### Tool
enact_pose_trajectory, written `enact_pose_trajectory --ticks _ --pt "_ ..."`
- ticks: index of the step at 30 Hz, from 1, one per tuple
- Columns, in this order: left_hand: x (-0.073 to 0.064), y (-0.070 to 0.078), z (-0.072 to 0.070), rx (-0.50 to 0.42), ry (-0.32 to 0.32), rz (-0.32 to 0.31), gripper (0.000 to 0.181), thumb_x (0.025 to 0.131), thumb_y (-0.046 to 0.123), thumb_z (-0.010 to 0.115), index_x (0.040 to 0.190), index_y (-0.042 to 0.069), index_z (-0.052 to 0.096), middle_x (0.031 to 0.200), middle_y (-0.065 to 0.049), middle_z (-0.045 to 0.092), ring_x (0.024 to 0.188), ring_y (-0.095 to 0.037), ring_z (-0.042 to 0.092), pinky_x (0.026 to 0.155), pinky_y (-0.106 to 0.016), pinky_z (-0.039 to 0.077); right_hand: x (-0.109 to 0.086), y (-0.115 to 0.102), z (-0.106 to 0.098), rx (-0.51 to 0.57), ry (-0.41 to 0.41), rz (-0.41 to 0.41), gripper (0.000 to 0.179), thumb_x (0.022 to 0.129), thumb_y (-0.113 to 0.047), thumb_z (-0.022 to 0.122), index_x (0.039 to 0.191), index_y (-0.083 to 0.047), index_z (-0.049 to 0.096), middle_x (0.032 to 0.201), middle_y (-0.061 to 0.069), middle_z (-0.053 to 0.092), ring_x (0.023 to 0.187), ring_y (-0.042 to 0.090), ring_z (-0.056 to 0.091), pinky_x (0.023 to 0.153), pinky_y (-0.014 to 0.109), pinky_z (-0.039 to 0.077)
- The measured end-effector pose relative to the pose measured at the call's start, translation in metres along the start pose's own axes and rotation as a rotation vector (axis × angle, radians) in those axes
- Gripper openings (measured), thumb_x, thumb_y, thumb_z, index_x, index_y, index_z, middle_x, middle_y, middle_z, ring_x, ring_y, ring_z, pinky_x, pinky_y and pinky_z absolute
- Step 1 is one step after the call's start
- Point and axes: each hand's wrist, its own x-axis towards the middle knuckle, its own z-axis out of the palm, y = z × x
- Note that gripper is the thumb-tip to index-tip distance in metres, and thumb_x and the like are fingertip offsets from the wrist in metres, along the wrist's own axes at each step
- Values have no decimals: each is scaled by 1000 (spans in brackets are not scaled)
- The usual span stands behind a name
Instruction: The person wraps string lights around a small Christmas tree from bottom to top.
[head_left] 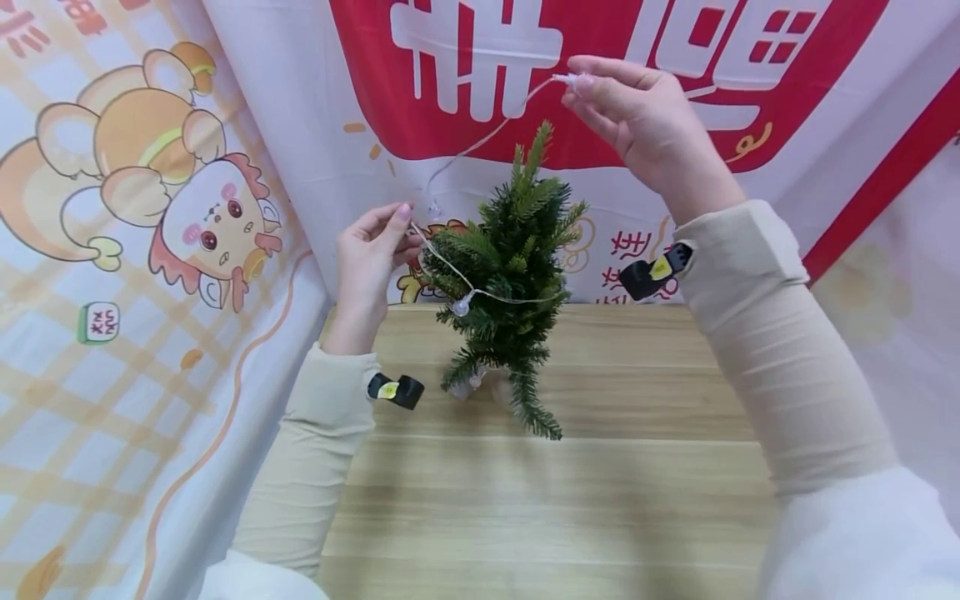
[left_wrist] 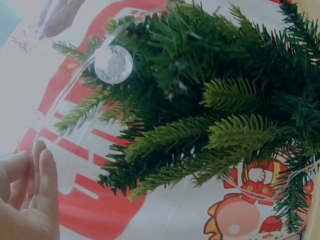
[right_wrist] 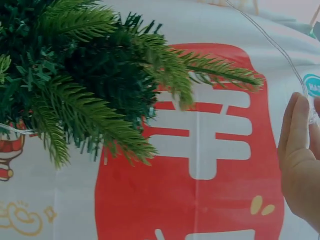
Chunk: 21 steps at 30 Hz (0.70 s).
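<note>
A small artificial Christmas tree (head_left: 517, 258) stands on the wooden table. Around its branches runs a thin clear string of lights (head_left: 517, 300), with a round clear bulb (head_left: 462, 305) hanging at the front left. My left hand (head_left: 373, 262) pinches the string between thumb and fingers, just left of the tree. Raised above and right of the treetop, my right hand (head_left: 645, 117) pinches a clear bulb end of the same string. Between the hands the string sags in a loose curve. In the left wrist view a clear ball bulb (left_wrist: 114, 64) hangs by the branches.
The wooden table (head_left: 600, 492) lies below the tree. Behind it hangs a white cloth with a red printed sign (head_left: 600, 125). A cartoon-printed cloth (head_left: 150, 333) covers the left side. A pale object at the tree's base is partly hidden by branches.
</note>
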Motion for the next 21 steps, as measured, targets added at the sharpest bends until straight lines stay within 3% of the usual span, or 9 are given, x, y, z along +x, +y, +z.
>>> enact_pose_trajectory --ticks 3,9,21 --pt "2 -1 0 -15 10 -33 8 89 18 66 93 11 68 71 5 67 59 -4 65 62 -17 58 4 3 -1 43 39 7 25 84 -3 69 109 -1 69 109 8 64 93 19 69 74 19 58" --pt "9 -4 1 46 -22 -68 18 92 20 62 103 6 63 79 5 66 61 -3 64 60 -14 56 11 12 -9 -11 93 7 32 83 -3 70 114 -5 68 107 6 62 92 16 68 80 18 57" --pt "17 -11 -1 81 -72 -105 3 92 15 63 95 14 63 75 8 68 61 -3 62 60 -13 55 7 24 -42 -44 60 -9 29 80 3 70 107 -6 66 99 7 61 86 16 68 75 21 59"
